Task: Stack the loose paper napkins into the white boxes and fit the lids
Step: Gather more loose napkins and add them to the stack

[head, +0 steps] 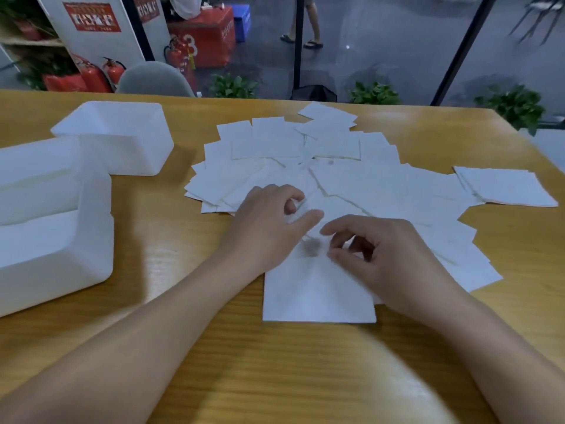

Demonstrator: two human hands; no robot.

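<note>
Several loose white paper napkins (pixel 345 182) lie fanned across the middle of the wooden table. A small neat stack of napkins (pixel 507 188) sits apart at the right. My left hand (pixel 269 221) rests on the spread with its fingers curled, pinching a napkin edge. My right hand (pixel 385 258) hovers over the nearest napkin (pixel 318 295), fingers curled and pinching at its top. One white box (pixel 122 133) stands open at the back left. A larger white box (pixel 46 234) sits at the left edge, with a white piece lying across its top.
The wooden table (pixel 275 362) has bare surface in front of me and between the boxes and the napkins. Behind its far edge are a grey chair back (pixel 154 78), green plants, red fire extinguishers and a glass wall. A person walks outside.
</note>
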